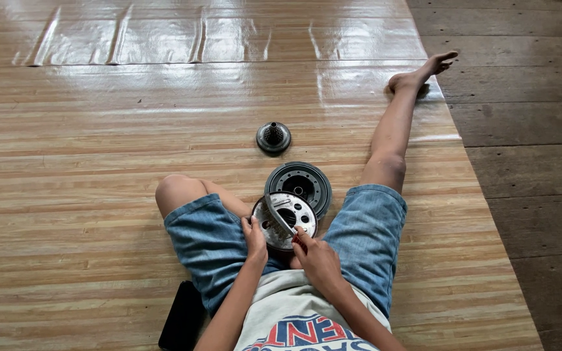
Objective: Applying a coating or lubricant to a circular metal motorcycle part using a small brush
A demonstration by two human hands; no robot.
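Observation:
I sit on the floor with a round metal disc (293, 209) with several holes resting between my thighs. My left hand (255, 238) grips the disc's left edge. My right hand (311, 253) holds a thin metal tool (280, 215) that lies across the disc's face. Just beyond the disc, a dark round drum-like part (299, 183) lies flat on the floor, partly covered by the disc.
A small dark conical part (273, 136) stands on the floor further out. A black flat object (182, 316) lies by my left hip. My right leg (395, 130) stretches toward bare wooden planks (528, 130) at the right; shiny wood-pattern vinyl (99, 130) covers the rest.

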